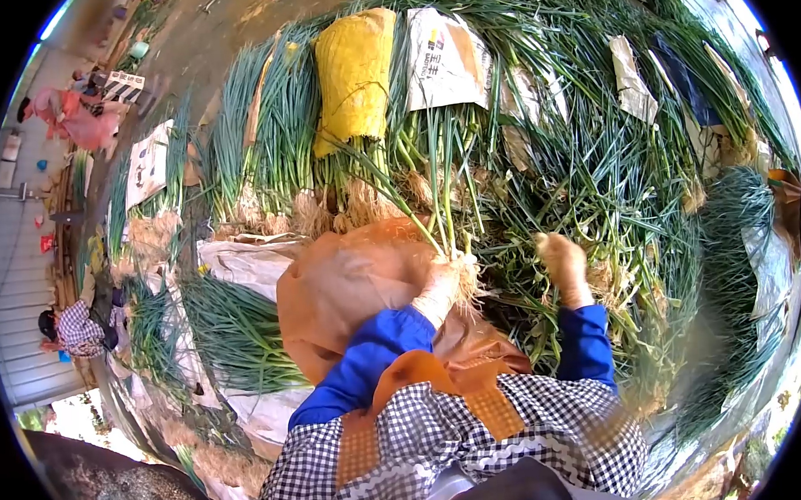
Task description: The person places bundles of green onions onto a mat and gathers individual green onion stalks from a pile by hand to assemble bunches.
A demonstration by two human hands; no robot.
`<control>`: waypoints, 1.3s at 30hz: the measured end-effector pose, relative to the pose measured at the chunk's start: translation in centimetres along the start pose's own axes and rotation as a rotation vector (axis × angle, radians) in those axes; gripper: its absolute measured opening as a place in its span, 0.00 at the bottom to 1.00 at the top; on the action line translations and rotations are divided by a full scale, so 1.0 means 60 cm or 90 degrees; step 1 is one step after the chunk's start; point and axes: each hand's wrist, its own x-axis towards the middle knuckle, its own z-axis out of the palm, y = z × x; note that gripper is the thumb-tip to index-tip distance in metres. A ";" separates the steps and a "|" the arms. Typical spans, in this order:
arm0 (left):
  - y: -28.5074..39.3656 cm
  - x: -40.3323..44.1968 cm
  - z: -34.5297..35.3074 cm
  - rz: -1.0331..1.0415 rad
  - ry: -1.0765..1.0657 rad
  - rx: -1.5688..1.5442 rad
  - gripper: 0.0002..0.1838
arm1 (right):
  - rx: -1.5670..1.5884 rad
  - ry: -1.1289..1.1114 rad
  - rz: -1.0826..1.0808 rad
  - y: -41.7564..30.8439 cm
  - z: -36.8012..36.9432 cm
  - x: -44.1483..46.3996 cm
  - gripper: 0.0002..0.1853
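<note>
My left hand (439,286) is closed round a few green onions (444,190) low on their white stems, beside the pale tangled roots. Their green leaves point away from me over the orange-brown apron (348,279) spread on my lap. To the right, my right hand (564,261) is closed like a fist above a heap of stripped leaves and onion trimmings (519,209). Whatever its fingers may hold is hidden and slightly blurred. Both hands are apart from each other.
Rows of green onions (275,139) lie ahead, with a yellow woven sack (355,69) and a white printed sack (442,65) on top. More onions (239,333) lie at left on pale sacking. Far left are a person in a checked top (80,331) and another in pink (86,121).
</note>
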 end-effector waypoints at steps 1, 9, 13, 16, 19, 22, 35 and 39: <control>-0.012 0.005 -0.009 0.004 -0.059 -0.046 0.03 | -0.251 -0.019 0.021 0.044 -0.018 0.024 0.16; 0.047 -0.039 0.046 0.258 0.050 0.071 0.19 | -0.026 0.071 -0.050 0.037 0.281 0.274 0.38; 0.140 -0.081 0.053 0.285 -0.015 0.050 0.14 | -0.031 0.078 -0.134 0.042 0.366 0.275 0.18; 0.190 -0.097 0.055 0.353 0.045 -0.018 0.12 | -0.115 -0.160 -0.355 0.058 0.295 0.139 0.07; 0.211 -0.086 0.053 0.331 0.052 -0.053 0.11 | -0.391 -0.628 -0.512 0.146 0.195 -0.004 0.21; 0.196 -0.053 0.050 0.278 0.058 -0.104 0.08 | -0.507 -1.053 -0.162 0.048 0.112 0.026 0.36; 0.171 -0.029 0.018 0.197 0.124 -0.057 0.15 | -0.205 -0.090 -0.162 -0.019 0.235 0.470 0.21; 0.121 0.010 0.017 0.238 0.112 0.054 0.21 | -0.098 -0.158 -0.243 0.038 0.186 0.311 0.10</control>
